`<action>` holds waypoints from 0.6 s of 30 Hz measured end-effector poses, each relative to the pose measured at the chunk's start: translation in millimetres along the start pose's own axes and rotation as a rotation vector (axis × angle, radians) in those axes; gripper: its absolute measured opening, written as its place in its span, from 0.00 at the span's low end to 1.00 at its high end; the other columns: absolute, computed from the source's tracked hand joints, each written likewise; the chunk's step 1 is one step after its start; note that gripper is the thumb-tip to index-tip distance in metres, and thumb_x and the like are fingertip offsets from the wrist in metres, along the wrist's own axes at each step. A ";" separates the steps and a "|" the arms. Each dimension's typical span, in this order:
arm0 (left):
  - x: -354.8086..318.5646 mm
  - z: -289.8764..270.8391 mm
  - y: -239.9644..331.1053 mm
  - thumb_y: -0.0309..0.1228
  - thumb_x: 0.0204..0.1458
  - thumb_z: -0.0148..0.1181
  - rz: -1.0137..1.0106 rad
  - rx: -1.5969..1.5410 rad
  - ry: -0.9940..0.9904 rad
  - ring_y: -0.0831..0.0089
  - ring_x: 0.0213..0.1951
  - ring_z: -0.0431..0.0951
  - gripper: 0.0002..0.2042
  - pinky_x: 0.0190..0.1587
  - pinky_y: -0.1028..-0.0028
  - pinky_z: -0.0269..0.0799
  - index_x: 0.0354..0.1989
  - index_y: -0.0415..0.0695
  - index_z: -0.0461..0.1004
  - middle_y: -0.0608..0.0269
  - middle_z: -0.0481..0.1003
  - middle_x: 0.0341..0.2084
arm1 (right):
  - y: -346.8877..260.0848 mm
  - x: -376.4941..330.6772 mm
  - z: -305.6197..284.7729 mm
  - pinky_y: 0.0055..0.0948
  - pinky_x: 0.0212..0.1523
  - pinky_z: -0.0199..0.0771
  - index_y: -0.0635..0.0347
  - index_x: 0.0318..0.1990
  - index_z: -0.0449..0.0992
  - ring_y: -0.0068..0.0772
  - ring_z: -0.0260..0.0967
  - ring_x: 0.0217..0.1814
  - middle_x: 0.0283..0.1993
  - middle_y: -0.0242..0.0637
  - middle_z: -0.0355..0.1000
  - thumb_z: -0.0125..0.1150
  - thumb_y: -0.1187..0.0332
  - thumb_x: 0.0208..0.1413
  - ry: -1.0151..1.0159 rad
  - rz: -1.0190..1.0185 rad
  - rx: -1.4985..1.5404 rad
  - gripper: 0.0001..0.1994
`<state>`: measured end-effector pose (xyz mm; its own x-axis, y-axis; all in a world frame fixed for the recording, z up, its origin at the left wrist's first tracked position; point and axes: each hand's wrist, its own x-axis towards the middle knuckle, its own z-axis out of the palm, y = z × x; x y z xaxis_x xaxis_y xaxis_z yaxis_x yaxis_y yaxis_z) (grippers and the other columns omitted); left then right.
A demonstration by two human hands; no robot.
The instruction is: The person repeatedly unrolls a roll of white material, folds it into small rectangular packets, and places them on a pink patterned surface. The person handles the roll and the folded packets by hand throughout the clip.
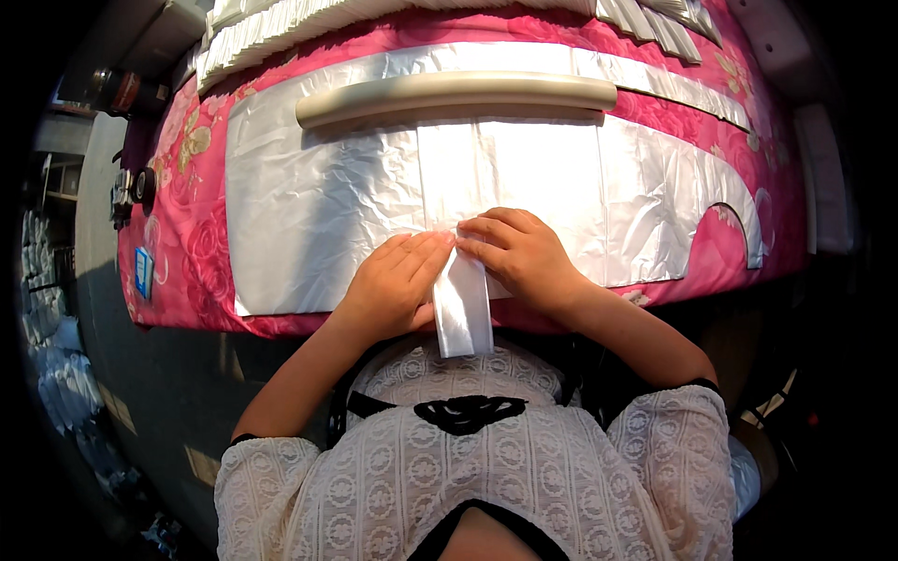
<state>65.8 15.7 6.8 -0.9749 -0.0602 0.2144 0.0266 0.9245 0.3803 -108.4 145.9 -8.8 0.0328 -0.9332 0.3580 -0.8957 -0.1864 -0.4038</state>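
Note:
A white plastic bag point(318, 215) lies flat across the table, its handle loop point(744, 210) at the right end. From the near edge at the middle, a narrow folded white plastic strip point(463, 313) hangs toward my lap. My left hand point(395, 282) is closed on the strip's upper left edge, fingers pressed together. Opposite it, my right hand point(519, 251) bends its fingers over the upper right edge, the fingertips of both hands nearly meeting. My right thumb is hidden. A beige tube point(458, 95) rests across the bag beyond my hands.
Under the bag is a pink floral tablecloth point(192, 224). Stacks of folded white bags point(374, 28) line the far edge. A dark bottle point(126, 92) stands at the far left, with a small blue-and-white packet point(143, 271) nearer. White bundles point(61, 365) sit beyond the table's left side.

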 end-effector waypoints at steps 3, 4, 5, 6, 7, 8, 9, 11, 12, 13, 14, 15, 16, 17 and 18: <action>2.6 7.3 -2.4 0.35 0.44 0.58 -0.067 -0.134 0.103 0.56 0.40 0.74 0.24 0.45 0.65 0.69 0.49 0.35 0.67 0.51 0.73 0.41 | 5.3 1.0 -3.5 0.29 0.42 0.68 0.54 0.38 0.75 0.32 0.68 0.42 0.39 0.30 0.72 0.54 0.70 0.43 -0.022 0.051 0.023 0.12; 4.1 6.9 -4.3 0.35 0.45 0.57 -0.117 -0.195 0.125 0.57 0.37 0.75 0.23 0.43 0.66 0.70 0.49 0.35 0.67 0.52 0.74 0.38 | 7.7 2.2 -4.2 0.28 0.40 0.69 0.53 0.38 0.76 0.32 0.68 0.40 0.37 0.29 0.72 0.55 0.70 0.43 -0.034 0.074 0.038 0.12; 5.7 5.6 -6.7 0.34 0.46 0.56 -0.166 -0.257 0.146 0.58 0.35 0.75 0.22 0.40 0.66 0.70 0.48 0.35 0.68 0.54 0.75 0.35 | 9.3 8.2 -3.4 0.29 0.33 0.70 0.55 0.35 0.77 0.33 0.70 0.31 0.28 0.29 0.74 0.56 0.68 0.46 0.042 0.114 0.088 0.08; 9.2 2.5 -7.5 0.34 0.47 0.55 -0.216 -0.318 0.166 0.58 0.33 0.76 0.21 0.38 0.67 0.70 0.48 0.36 0.68 0.55 0.76 0.32 | 8.8 14.8 -6.0 0.30 0.32 0.70 0.56 0.33 0.77 0.34 0.70 0.28 0.26 0.30 0.73 0.56 0.67 0.48 -0.001 0.294 0.192 0.07; 15.1 -0.9 -5.2 0.36 0.54 0.50 -0.433 -0.475 0.150 0.60 0.30 0.76 0.19 0.37 0.68 0.70 0.49 0.35 0.67 0.55 0.76 0.28 | 7.4 22.1 -10.9 0.31 0.30 0.70 0.58 0.31 0.78 0.35 0.69 0.26 0.24 0.31 0.73 0.56 0.66 0.49 -0.044 0.474 0.295 0.07; 20.5 -13.1 -8.6 0.37 0.57 0.45 -0.661 -0.621 -0.067 0.60 0.32 0.76 0.21 0.37 0.69 0.70 0.53 0.33 0.63 0.52 0.76 0.33 | 8.1 27.8 -12.8 0.32 0.29 0.69 0.59 0.30 0.78 0.36 0.69 0.23 0.21 0.32 0.73 0.56 0.65 0.50 -0.087 0.654 0.399 0.08; 19.2 -5.2 -12.7 0.36 0.57 0.45 -0.684 -0.778 0.137 0.60 0.35 0.76 0.22 0.39 0.69 0.70 0.55 0.33 0.59 0.50 0.75 0.36 | 12.1 34.3 -10.7 0.32 0.28 0.69 0.63 0.26 0.78 0.37 0.69 0.19 0.17 0.36 0.71 0.55 0.63 0.51 -0.031 0.682 0.452 0.12; 18.6 0.6 -15.7 0.33 0.55 0.48 -0.656 -0.838 0.407 0.55 0.46 0.72 0.27 0.46 0.68 0.68 0.60 0.34 0.51 0.45 0.67 0.49 | 18.1 50.3 -20.0 0.27 0.25 0.68 0.66 0.27 0.77 0.28 0.68 0.19 0.16 0.37 0.71 0.55 0.64 0.51 -0.225 0.820 0.500 0.13; 19.5 0.2 -14.8 0.32 0.54 0.49 -0.536 -0.656 0.375 0.54 0.48 0.69 0.28 0.49 0.66 0.66 0.60 0.34 0.51 0.44 0.65 0.51 | 21.4 55.5 -23.4 0.24 0.24 0.67 0.68 0.27 0.76 0.23 0.68 0.19 0.16 0.37 0.70 0.55 0.64 0.51 -0.322 0.894 0.522 0.13; 19.6 0.0 -12.9 0.32 0.52 0.51 -0.415 -0.475 0.342 0.54 0.51 0.67 0.29 0.51 0.65 0.64 0.60 0.34 0.50 0.44 0.63 0.53 | 25.3 55.6 -22.1 0.23 0.23 0.66 0.69 0.26 0.76 0.23 0.68 0.18 0.15 0.36 0.69 0.55 0.62 0.50 -0.338 0.905 0.535 0.15; 19.7 0.7 -10.7 0.32 0.51 0.52 -0.293 -0.294 0.308 0.53 0.54 0.65 0.30 0.53 0.64 0.63 0.61 0.34 0.50 0.44 0.61 0.55 | 27.6 56.3 -23.2 0.23 0.23 0.66 0.69 0.26 0.76 0.23 0.68 0.18 0.15 0.36 0.70 0.55 0.63 0.50 -0.353 0.922 0.538 0.15; 19.3 3.5 -6.6 0.33 0.49 0.54 -0.195 -0.173 0.216 0.51 0.59 0.59 0.33 0.58 0.60 0.56 0.62 0.35 0.49 0.45 0.56 0.59 | 28.0 59.0 -23.9 0.23 0.24 0.66 0.68 0.25 0.76 0.23 0.68 0.18 0.16 0.36 0.70 0.55 0.63 0.50 -0.374 0.930 0.544 0.14; 20.4 7.3 0.4 0.36 0.48 0.55 -0.187 -0.123 0.118 0.52 0.62 0.54 0.35 0.62 0.58 0.48 0.62 0.34 0.47 0.44 0.53 0.60 | 27.9 60.8 -24.1 0.24 0.24 0.66 0.68 0.25 0.75 0.23 0.68 0.18 0.16 0.36 0.70 0.55 0.63 0.50 -0.395 0.938 0.549 0.14; 21.0 13.8 5.8 0.38 0.49 0.54 -0.212 -0.088 0.066 0.52 0.63 0.51 0.36 0.63 0.57 0.45 0.63 0.34 0.45 0.44 0.51 0.61 | 28.0 60.9 -22.6 0.24 0.24 0.66 0.68 0.24 0.75 0.23 0.68 0.18 0.15 0.36 0.70 0.55 0.63 0.50 -0.391 0.938 0.552 0.14; 21.9 20.2 8.1 0.40 0.49 0.53 -0.229 -0.054 0.013 0.51 0.64 0.49 0.38 0.64 0.56 0.42 0.63 0.34 0.43 0.43 0.48 0.62 | 29.2 59.2 -21.5 0.24 0.24 0.67 0.69 0.24 0.75 0.23 0.68 0.18 0.15 0.36 0.70 0.55 0.63 0.50 -0.380 0.944 0.554 0.14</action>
<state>40.1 29.5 -3.6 -0.9540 -0.2714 0.1278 -0.1832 0.8645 0.4680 -142.2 91.8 18.7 -0.3297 -0.7876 -0.5206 -0.3215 0.6122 -0.7224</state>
